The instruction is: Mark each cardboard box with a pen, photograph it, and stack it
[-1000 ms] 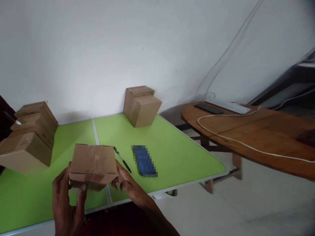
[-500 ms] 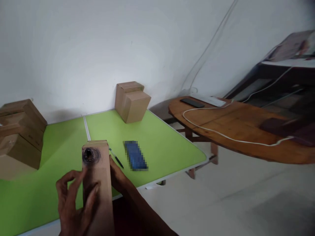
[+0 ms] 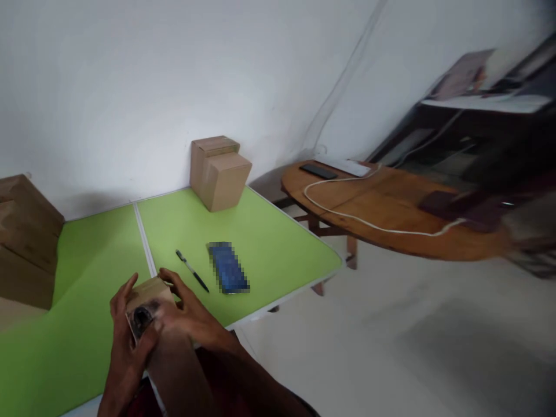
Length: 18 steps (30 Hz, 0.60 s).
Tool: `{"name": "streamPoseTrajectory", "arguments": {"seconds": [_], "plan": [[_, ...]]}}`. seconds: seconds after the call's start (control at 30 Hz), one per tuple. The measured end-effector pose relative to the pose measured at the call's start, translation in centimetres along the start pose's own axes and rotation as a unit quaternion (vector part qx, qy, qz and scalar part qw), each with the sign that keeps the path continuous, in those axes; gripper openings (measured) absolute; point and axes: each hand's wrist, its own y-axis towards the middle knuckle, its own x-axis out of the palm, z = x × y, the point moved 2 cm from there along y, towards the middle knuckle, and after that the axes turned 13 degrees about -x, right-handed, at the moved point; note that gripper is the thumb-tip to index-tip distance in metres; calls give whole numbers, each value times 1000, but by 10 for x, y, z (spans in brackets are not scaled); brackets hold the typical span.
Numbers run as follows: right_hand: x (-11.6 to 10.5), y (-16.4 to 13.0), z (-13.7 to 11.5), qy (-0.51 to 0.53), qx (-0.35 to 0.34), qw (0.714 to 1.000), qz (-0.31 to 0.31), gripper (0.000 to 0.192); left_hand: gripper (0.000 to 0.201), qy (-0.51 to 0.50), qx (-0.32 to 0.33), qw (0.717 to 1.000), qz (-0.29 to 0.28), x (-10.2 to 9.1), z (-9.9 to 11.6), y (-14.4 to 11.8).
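Observation:
A long cardboard box with a dark-ringed round hole near its far end is tilted up in front of me, at the near edge of the green table. My left hand is closed around the box's left side, its thumb close under the hole. On the opposite side, my right hand grips the box, fingers bent near its far top corner. Beyond the box, a pen lies on the green tabletop. Beside the pen is a flat blue item, blurred by pixelation.
Two joined cardboard boxes stand against the wall, and stacked boxes stand at the left. To the right, a brown wooden table carries a black phone-like slab and a white cable.
The cardboard box has dropped lower and tilted away. My left hand has gone from loosely spread fingers to gripping its side, and my right hand has come into fuller view. The whole view has shifted.

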Motion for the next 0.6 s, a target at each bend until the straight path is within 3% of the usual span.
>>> {"name": "streamPoseTrajectory", "arguments": {"seconds": [0.1,0.23,0.4,0.5,0.6], "plan": [[3,0,-18,6,57,998,-22,121,86,3,16,1000,-26,3,-2,0],[0,-2,-22,-8,69,998,-4,123,81,-22,-50,998,-14,9,-2,0],[-2,-11,-18,-45,-9,999,12,98,81,-37,-90,995,-7,16,-1,-2],[1,-8,-19,-61,-25,998,-9,96,83,-24,-56,998,11,10,-1,6],[-2,4,-20,-87,-74,993,-34,80,81,7,-14,999,36,-6,-8,22]]}}
